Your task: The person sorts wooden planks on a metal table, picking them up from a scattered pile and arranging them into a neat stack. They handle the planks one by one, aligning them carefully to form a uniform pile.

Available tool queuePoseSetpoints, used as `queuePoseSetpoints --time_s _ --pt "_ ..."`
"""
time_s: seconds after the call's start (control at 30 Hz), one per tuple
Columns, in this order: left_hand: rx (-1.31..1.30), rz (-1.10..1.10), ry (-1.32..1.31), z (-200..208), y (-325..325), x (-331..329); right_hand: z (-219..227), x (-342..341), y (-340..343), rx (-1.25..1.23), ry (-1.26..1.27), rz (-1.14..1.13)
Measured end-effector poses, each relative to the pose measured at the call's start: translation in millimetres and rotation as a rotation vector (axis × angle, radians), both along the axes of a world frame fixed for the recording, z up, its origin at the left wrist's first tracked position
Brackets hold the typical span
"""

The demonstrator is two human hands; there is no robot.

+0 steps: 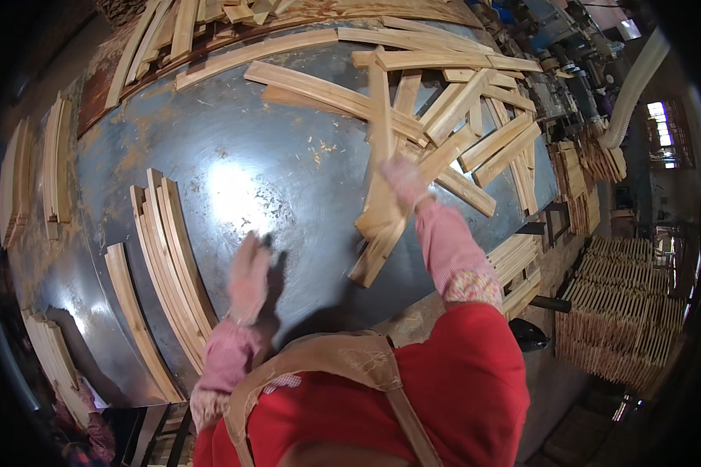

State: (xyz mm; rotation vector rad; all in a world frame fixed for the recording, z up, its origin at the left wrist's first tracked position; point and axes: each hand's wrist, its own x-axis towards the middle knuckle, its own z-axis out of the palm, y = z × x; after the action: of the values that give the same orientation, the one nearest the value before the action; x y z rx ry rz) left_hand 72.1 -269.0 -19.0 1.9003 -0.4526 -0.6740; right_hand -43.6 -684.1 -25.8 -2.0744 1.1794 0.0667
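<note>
My right hand, a little blurred, is closed on a pale wooden strip, which is also smeared by motion. This strip lies over the near left side of a loose, crisscross heap of wooden strips. My left hand is open above the grey metal tabletop, its fingers stretched forward and nothing in them. Left of it, several strips stand side by side in a row. A single strip lies apart at their left.
More strips are grouped at the table's far left. At the lower left, another person's hand touches a bundle of strips. Scrap wood lies at the back. Stacked strips and a pale hose are on the right.
</note>
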Motion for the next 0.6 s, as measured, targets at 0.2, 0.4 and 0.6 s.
queuePoseSetpoints --time_s 0.2,0.4,0.6 --pt "-0.118 -0.169 0.903 -6.9 -127.6 3.7 14.2 24.0 27.3 -0.019 -0.240 0.348" --pt "-0.045 -0.016 0.715 -2.5 -84.4 -5.6 -46.3 108.8 -104.3 -0.727 0.173 0.410" --pt "0.434 0.210 0.000 -1.2 -2.5 -43.6 -22.8 172.3 -74.8 -0.292 0.328 0.487"
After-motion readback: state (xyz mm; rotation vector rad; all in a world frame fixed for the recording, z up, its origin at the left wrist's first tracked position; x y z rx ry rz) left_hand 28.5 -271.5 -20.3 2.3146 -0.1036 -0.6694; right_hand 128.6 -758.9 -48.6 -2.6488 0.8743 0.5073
